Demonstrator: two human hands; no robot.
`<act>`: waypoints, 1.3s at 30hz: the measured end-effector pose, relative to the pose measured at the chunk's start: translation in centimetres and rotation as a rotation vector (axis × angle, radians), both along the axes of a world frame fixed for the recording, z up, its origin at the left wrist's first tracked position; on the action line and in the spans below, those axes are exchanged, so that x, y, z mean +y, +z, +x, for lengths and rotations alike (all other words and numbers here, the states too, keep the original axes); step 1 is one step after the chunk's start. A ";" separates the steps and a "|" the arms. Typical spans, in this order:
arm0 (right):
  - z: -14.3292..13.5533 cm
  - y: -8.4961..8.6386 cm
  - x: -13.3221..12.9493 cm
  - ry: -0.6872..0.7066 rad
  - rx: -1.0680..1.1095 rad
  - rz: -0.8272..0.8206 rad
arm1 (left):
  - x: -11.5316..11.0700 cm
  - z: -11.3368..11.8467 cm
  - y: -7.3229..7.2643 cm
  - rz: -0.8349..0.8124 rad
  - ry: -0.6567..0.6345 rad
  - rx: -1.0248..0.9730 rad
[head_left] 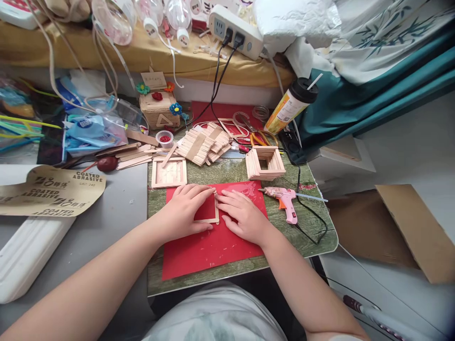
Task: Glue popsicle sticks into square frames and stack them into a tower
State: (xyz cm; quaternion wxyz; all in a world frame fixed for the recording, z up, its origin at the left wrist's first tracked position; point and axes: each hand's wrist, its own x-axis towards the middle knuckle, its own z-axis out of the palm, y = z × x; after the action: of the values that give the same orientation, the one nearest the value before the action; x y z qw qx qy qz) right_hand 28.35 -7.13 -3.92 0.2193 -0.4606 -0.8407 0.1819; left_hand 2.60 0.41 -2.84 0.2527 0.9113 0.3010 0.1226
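Observation:
A small square frame of wooden sticks (217, 215) lies on the red sheet (209, 253). My left hand (183, 210) rests over its left side, fingers bent along the top edge and thumb below, gripping it. Beside the frame's right edge is my right hand (243, 215), its fingers apart and the fingertips touching the top right corner. Behind my left hand sits a square stick panel with a raised border (169, 172). A hollow stack of stick squares (265, 163) stands behind my right hand. The pink glue gun (289, 203) lies right of the sheet.
Bundled wooden sticks (201, 144), a tiny cup (164, 139) and orange-handled scissors (261, 139) lie farther back. A drink cup (291, 106) leans at the back right. The glue gun's black cable (320, 222) loops near the table's right edge. Sandpaper (53, 192) lies left.

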 end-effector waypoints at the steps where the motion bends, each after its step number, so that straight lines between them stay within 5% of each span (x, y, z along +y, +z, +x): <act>1: 0.0 0.0 0.0 -0.009 0.009 0.001 | 0.0 0.0 0.0 0.001 -0.006 0.001; 39: -0.8 0.0 -0.2 -0.106 0.119 -0.057 | -0.3 0.7 0.1 0.074 -0.020 0.069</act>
State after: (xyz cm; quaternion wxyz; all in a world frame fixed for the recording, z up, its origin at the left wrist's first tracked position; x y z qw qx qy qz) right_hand 27.51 -7.37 -3.94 0.2650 -0.4989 -0.7949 0.2211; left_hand 3.28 0.13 -2.69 0.2096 0.9267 0.2956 0.0995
